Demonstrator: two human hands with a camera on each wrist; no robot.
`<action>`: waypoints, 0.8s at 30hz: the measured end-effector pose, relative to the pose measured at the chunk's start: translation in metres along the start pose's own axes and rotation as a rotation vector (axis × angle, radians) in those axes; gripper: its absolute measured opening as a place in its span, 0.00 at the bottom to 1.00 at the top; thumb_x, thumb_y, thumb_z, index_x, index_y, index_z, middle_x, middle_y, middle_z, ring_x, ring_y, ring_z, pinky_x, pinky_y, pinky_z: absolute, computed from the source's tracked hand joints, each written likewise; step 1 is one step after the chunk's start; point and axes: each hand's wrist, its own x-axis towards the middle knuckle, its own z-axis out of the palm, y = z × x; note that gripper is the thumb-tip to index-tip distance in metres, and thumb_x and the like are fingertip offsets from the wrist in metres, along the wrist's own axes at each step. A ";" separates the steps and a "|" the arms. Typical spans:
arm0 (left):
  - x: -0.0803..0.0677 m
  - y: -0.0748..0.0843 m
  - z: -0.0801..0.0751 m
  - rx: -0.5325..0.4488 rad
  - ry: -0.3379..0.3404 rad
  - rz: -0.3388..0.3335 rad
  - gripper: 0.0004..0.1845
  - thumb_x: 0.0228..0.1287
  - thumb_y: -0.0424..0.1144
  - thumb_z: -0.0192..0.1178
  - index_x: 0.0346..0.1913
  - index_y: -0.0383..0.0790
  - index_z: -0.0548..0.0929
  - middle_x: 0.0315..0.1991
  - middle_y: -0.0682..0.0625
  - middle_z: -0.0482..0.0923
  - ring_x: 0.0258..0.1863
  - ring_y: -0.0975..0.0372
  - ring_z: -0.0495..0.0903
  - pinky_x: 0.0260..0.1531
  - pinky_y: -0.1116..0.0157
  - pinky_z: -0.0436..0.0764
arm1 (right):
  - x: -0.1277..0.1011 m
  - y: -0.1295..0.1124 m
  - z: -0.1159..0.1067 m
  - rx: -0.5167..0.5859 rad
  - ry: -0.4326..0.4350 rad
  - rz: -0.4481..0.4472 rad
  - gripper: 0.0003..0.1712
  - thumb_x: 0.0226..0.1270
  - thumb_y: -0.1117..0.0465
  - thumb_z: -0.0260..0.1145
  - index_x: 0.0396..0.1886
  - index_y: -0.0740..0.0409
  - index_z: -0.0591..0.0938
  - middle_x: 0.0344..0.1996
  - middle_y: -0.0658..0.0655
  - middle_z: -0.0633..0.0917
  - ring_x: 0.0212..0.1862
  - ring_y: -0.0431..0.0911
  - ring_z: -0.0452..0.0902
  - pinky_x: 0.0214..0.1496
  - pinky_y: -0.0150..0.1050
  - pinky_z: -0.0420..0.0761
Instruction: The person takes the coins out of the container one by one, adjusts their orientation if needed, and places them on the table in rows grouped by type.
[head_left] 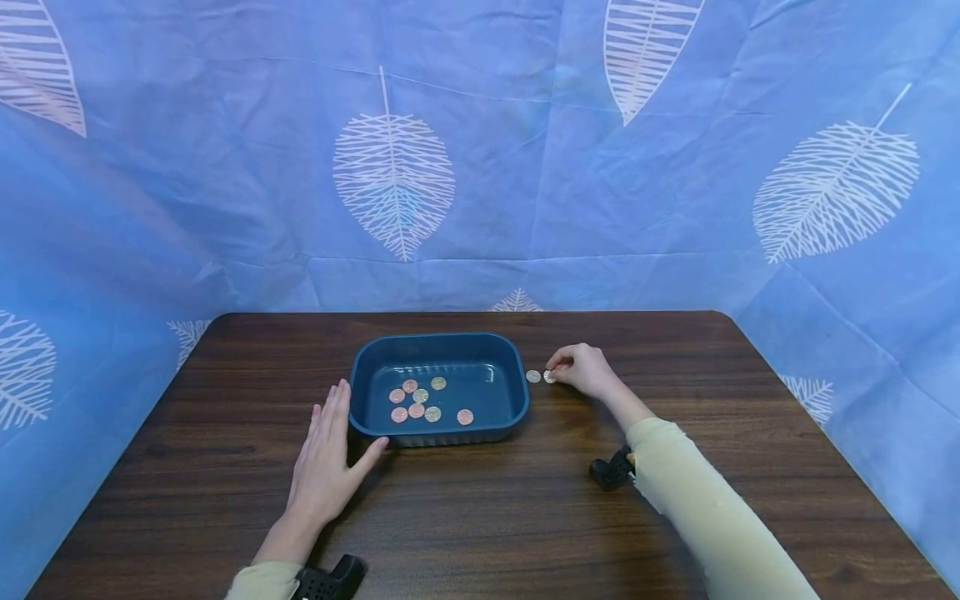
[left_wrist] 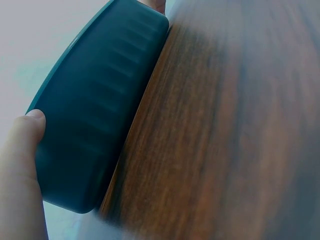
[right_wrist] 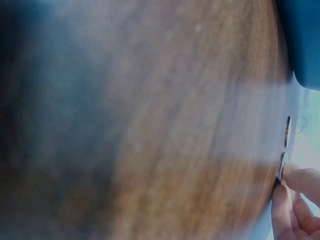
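A dark blue ribbed tray (head_left: 491,435) stands on the table with several copper and gold-coloured coins lying flat inside, most of them toward its left half. My left hand (head_left: 326,458) rests against the tray's front left corner, its fingers straight along the left side and the thumb at the front rim. In the left wrist view that thumb (left_wrist: 25,135) touches the tray's wall. To the right of the tray, my right hand (head_left: 588,371) pinches a silvery coin (right_wrist: 282,165) between thumb and fingertips, low at the tabletop. Another silvery coin (head_left: 533,377) lies between it and the tray.
The dark wood table (head_left: 480,517) reaches back to a blue cloth (head_left: 495,183) printed with white leaves, which also hangs along both sides. Black wrist cameras sit on both forearms, the right one (head_left: 611,469) close above the wood.
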 end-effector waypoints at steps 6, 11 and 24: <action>0.000 0.000 -0.001 -0.003 -0.002 0.002 0.49 0.61 0.59 0.60 0.76 0.39 0.48 0.74 0.39 0.51 0.72 0.47 0.50 0.71 0.55 0.44 | 0.001 -0.002 0.000 0.002 -0.001 0.007 0.04 0.61 0.67 0.67 0.33 0.62 0.86 0.27 0.53 0.84 0.30 0.44 0.76 0.34 0.40 0.77; 0.000 0.000 -0.001 0.001 -0.005 -0.001 0.49 0.61 0.59 0.59 0.76 0.40 0.48 0.74 0.40 0.51 0.72 0.46 0.51 0.70 0.50 0.48 | 0.001 -0.003 0.001 0.025 -0.006 0.030 0.04 0.61 0.68 0.67 0.34 0.62 0.86 0.26 0.53 0.83 0.29 0.44 0.76 0.33 0.39 0.76; 0.000 0.001 -0.001 0.008 -0.011 -0.012 0.49 0.61 0.60 0.59 0.75 0.38 0.50 0.74 0.40 0.50 0.72 0.47 0.51 0.69 0.48 0.50 | 0.001 -0.008 -0.003 0.074 0.001 0.057 0.08 0.60 0.70 0.64 0.39 0.66 0.84 0.30 0.57 0.83 0.33 0.47 0.77 0.36 0.41 0.77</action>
